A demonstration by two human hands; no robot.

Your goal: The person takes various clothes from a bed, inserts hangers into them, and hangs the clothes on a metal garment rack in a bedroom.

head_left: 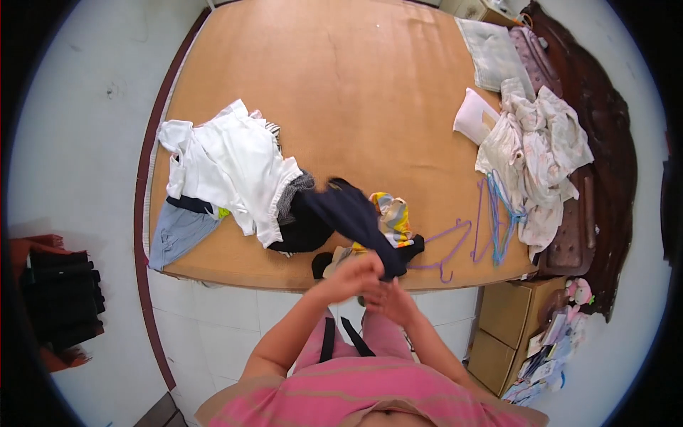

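A dark navy garment [348, 213] stretches from the pile of clothes toward me, its near end at my hands. My left hand [358, 276] is closed at that end, its fingers blurred. Close beside it, my right hand [393, 302] touches or nearly touches the same end; motion smears its fingers, so its grip is unclear. Under and around the navy garment lie a yellow, white and grey patterned cloth [393, 217], a black garment [306, 226] and a beige cloth [334, 263]. What kind of clothing the navy piece is, I cannot make out.
White clothes [238, 167] lie heaped left on the tan bed surface [320, 85], above a light blue garment [178, 231]. Purple hangers [445, 252] and blue hangers [501, 220] are right, near crumpled pale fabric [530, 142]. A wooden cabinet [498, 324] stands near right.
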